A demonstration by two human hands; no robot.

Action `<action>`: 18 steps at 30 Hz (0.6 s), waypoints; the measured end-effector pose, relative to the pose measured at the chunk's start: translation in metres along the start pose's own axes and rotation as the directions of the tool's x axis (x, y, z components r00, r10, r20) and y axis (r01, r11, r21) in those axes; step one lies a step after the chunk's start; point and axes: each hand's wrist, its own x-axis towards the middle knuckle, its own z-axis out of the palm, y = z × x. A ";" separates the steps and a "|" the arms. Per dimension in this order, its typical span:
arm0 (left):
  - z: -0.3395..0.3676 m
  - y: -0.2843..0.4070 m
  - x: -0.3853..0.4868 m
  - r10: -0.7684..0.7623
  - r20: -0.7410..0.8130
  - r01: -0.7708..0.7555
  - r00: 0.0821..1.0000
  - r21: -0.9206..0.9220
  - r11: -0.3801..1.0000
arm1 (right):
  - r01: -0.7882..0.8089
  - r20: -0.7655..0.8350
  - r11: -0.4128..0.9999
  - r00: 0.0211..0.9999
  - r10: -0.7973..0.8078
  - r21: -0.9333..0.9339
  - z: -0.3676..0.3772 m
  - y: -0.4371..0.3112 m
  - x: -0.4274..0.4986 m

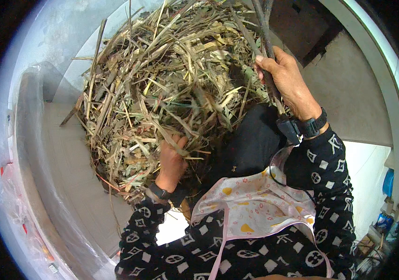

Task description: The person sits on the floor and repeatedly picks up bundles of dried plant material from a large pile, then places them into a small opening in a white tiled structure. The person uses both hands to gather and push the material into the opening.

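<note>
A big heap of dried plant stalks and leaves (171,70) lies before me, reaching up to my knee. My right hand (283,75) is closed around a few long, dark woody stems (265,31) at the heap's right side; they run from the top edge of the view down towards my wrist. At the heap's near edge, my left hand (173,154) is curled at a flat dry stalk (162,131), its fingers partly hidden among the plant matter. Whether it grips the stalk is unclear. A black strap circles each wrist.
A patterned apron (255,210) covers my lap, beside my dark trouser leg (252,140). Clear plastic sheeting (33,140) stands along the left. Grey floor (353,94) shows at the right, with a blue object (388,182) and assorted items at the lower right.
</note>
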 end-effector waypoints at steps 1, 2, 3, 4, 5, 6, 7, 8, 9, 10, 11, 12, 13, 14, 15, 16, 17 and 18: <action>-0.001 0.006 0.014 0.059 -0.043 -0.060 0.997 -0.031 0.998 | -0.002 0.005 1.000 1.000 0.002 0.000 0.000 0.000 0.000; 0.001 0.009 0.032 0.098 -0.092 -0.104 0.991 -0.056 0.993 | 0.001 0.002 1.000 1.000 -0.001 -0.005 0.000 0.000 0.000; 0.005 0.011 0.048 0.134 -0.142 -0.146 0.981 -0.079 0.986 | 0.006 0.003 1.000 1.000 -0.006 -0.003 0.000 0.000 0.000; 0.009 0.013 0.061 0.129 -0.143 -0.141 0.981 -0.080 0.987 | 0.015 0.006 1.000 1.000 -0.015 -0.002 -0.001 0.001 0.001; 0.015 0.012 0.072 0.123 -0.143 -0.135 0.982 -0.081 0.988 | 0.023 0.009 1.000 1.000 -0.023 -0.001 -0.002 0.002 0.002; 0.021 0.009 0.081 0.108 -0.147 -0.121 0.983 -0.077 0.990 | 0.037 -0.003 0.999 0.999 -0.037 -0.016 -0.003 0.003 0.003; 0.027 0.004 0.086 0.104 -0.128 -0.115 0.986 -0.074 0.991 | 0.048 -0.010 0.998 0.999 -0.048 -0.036 -0.005 0.003 0.004; 0.034 -0.003 0.090 0.092 -0.114 -0.099 0.989 -0.060 0.993 | 0.059 -0.023 0.996 0.998 -0.061 -0.068 -0.007 0.004 0.005; 0.037 -0.011 0.086 0.037 -0.055 -0.039 0.998 -0.042 0.998 | 0.047 -0.030 0.999 0.998 -0.048 -0.009 -0.008 0.005 0.006; 0.037 -0.019 0.075 -0.019 0.023 0.019 1.000 0.011 1.000 | 0.066 -0.029 0.998 0.997 -0.066 -0.020 -0.010 0.006 0.005; 0.039 -0.028 0.069 -0.003 0.000 0.003 1.000 0.005 1.000 | 0.098 -0.022 0.995 0.995 -0.099 -0.027 -0.011 0.006 0.005; 0.041 -0.035 0.061 -0.004 -0.016 0.004 1.000 0.005 1.000 | 0.046 -0.045 0.994 0.998 -0.050 -0.100 -0.012 0.006 0.006; 0.041 -0.039 0.050 -0.013 -0.032 0.013 0.999 0.004 1.000 | 0.074 -0.025 0.994 0.997 -0.076 -0.080 -0.013 0.007 0.005; 0.038 -0.043 0.037 -0.059 -0.064 0.063 0.996 0.064 0.996 | 0.046 -0.027 0.997 0.999 -0.048 -0.067 -0.014 0.006 0.004; 0.033 -0.046 0.025 -0.102 -0.100 0.115 0.990 0.126 0.985 | 0.028 -0.028 0.998 0.999 -0.030 -0.056 -0.014 0.007 0.003; 0.026 -0.048 0.013 -0.173 -0.108 0.191 0.979 0.189 0.963 | 0.050 -0.023 0.994 0.998 -0.052 -0.097 -0.013 0.006 0.004; 0.015 -0.051 0.003 -0.300 -0.104 0.316 0.948 0.211 0.925 | 0.062 -0.016 0.997 0.998 -0.063 -0.054 -0.013 0.006 0.002; 0.004 -0.051 -0.008 -0.372 -0.128 0.392 0.919 0.199 0.898 | 0.037 -0.015 0.998 0.999 -0.038 -0.045 -0.012 0.006 0.002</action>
